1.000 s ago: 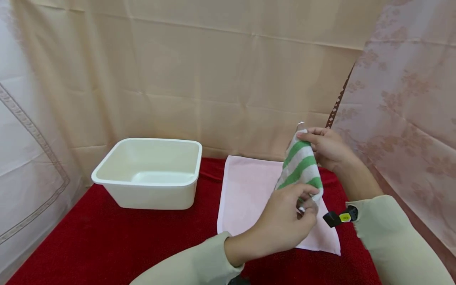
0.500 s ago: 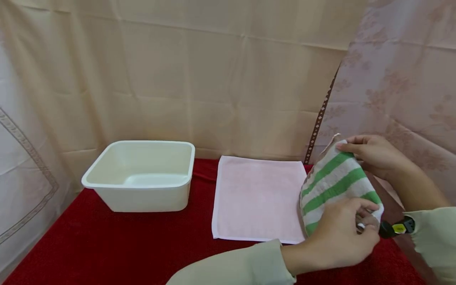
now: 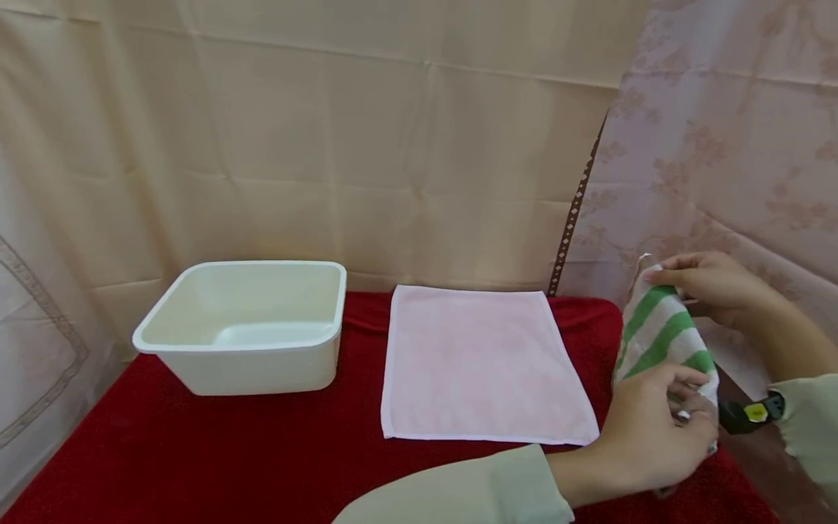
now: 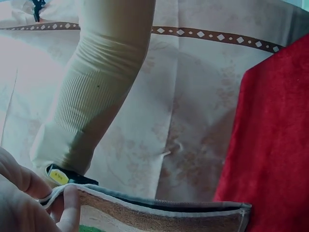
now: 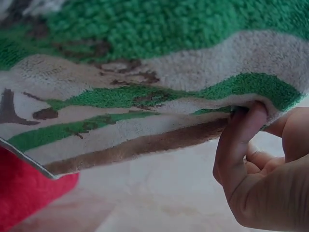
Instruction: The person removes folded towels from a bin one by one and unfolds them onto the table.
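Both hands hold up a green-and-white striped towel past the right side of the red-covered table. My left hand pinches its lower near corner between thumb and fingers. Higher up and farther away, my right hand pinches the top corner. In the right wrist view the towel shows brown marks and a brown border, with the thumb and fingers gripping its edge. The left wrist view shows the towel's white-hemmed edge stretching away from the left fingers. A pink towel lies flat on the table.
A cream plastic basin stands on the red cloth at the left. Beige curtain hangs behind, and a pinkish floral curtain is close on the right, behind the right hand.
Both hands have carried the striped towel rightward, off the pink towel, which now shows whole. The head view has turned slightly right. Both grips stay as they were.
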Available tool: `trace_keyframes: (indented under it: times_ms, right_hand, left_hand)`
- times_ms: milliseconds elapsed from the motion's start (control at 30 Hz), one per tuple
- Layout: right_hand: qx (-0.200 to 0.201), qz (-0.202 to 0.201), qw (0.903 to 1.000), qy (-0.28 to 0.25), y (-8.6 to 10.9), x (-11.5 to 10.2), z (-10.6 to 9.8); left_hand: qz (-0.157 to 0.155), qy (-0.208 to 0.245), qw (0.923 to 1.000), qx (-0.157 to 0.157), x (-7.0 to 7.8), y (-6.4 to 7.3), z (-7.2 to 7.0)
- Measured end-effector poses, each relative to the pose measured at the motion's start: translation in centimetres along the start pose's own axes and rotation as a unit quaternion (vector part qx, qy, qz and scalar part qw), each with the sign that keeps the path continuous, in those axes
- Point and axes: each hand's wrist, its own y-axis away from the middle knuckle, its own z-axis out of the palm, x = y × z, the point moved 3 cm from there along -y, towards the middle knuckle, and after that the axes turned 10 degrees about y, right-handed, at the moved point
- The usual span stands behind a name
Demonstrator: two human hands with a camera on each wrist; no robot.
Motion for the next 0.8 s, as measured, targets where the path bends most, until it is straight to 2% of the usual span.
trace_keyframes:
  times_ms: [133, 267, 433, 500, 600, 700, 800]
  right_hand:
    - [-0.023, 0.0, 0.9997, -0.001, -1.4, -0.3, 2.5]
    - [-0.055, -0.007, 0.9985, -0.005, -2.3, -1.1, 5.7]
    - [-0.094, -0.028, 0.9948, -0.027, -2.9, -2.5, 10.0]
    - [-0.111, -0.036, 0.9926, -0.032, -3.1, -3.1, 11.7]
    - [-0.13, -0.038, 0.9903, -0.029, -3.4, -3.7, 14.4]
    - [-0.135, -0.029, 0.9903, -0.017, -3.5, -4.1, 16.9]
    - [-0.134, -0.02, 0.9906, -0.015, -3.7, -4.1, 18.9]
  left_hand:
    - [-0.036, 0.032, 0.9987, 0.019, -0.8, 0.6, -0.8]
    - [-0.068, 0.053, 0.9951, 0.047, -1.5, 2.1, -1.9]
    - [-0.104, 0.067, 0.9905, 0.06, -2.4, 4.9, -4.0]
    - [-0.108, 0.058, 0.9905, 0.062, -2.7, 6.1, -5.0]
    - [-0.131, 0.072, 0.9874, 0.053, -3.4, 7.9, -6.4]
    - [-0.175, 0.103, 0.977, 0.065, -4.2, 9.6, -7.4]
    - [-0.22, 0.136, 0.9601, 0.107, -5.0, 10.8, -7.9]
